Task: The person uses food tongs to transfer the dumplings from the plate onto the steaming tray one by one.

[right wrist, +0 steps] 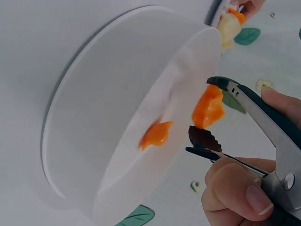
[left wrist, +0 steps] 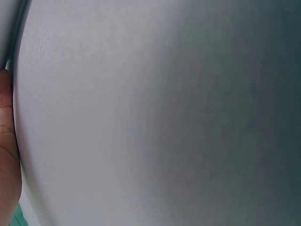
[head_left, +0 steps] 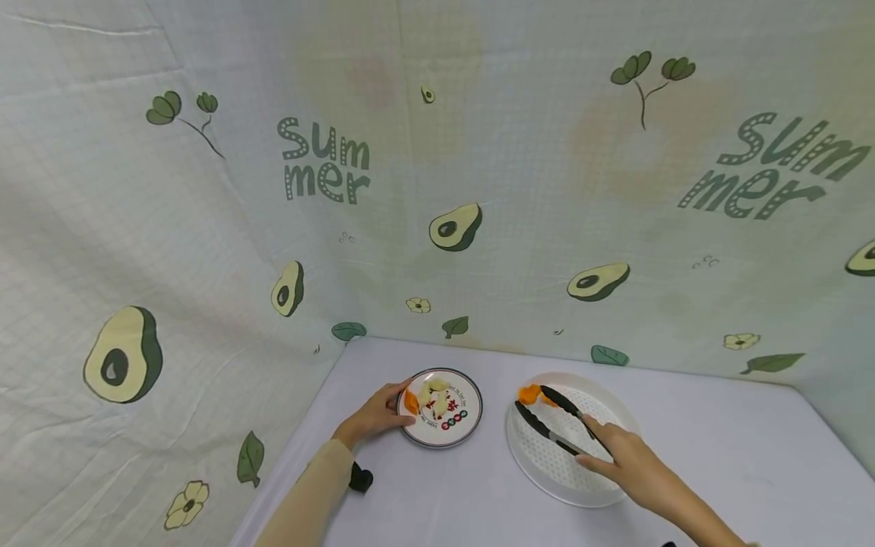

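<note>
My left hand [head_left: 374, 414] grips the left rim of a small printed plate [head_left: 468, 431], thumb on the rim. Pale yellow pieces [head_left: 434, 389] and an orange piece [head_left: 411, 402] lie on it. In the left wrist view, a blurred pale surface fills most of the frame beside my hand. My right hand [head_left: 618, 458] holds black-tipped tongs [right wrist: 263, 110] over a round white basin [head_left: 570, 495] with a dimpled floor. An orange wavy piece [right wrist: 208, 107] is at the upper tip, and the tips stand apart. A second orange piece [right wrist: 157, 134] lies in the basin.
The white table [head_left: 417, 501] meets a hanging cloth [head_left: 519, 152] printed with avocados, leaves and lettering at its back and left. A black object [head_left: 361, 478] sits by my left wrist. The plate stands left of the basin, with a gap of table between.
</note>
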Tool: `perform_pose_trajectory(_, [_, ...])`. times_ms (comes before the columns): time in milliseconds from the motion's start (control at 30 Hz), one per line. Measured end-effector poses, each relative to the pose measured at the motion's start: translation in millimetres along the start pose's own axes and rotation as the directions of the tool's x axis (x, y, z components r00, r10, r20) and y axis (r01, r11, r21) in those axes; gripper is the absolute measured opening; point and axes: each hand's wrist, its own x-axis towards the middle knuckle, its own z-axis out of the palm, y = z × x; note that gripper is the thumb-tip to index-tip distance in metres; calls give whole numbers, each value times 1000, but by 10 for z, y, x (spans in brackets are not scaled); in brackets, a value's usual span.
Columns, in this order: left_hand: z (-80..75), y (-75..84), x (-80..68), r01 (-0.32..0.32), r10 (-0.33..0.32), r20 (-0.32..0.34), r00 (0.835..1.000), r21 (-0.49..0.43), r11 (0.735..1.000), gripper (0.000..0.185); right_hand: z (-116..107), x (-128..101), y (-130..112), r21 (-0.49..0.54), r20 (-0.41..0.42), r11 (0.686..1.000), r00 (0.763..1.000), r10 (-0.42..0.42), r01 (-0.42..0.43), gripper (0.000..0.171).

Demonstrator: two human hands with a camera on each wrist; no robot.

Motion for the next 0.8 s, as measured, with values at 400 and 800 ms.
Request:
perform_pose_trajectory(400, [-8,52,-30,12,-12,-7,1000,8,1000,84,126,7,120,-7,32,999,999,40,-39,73])
perform_pose_trajectory(800, [-5,1,9,-19,19,9,1000,8,1000,84,206,-4,203,-25,26,998,998,59,-58,73])
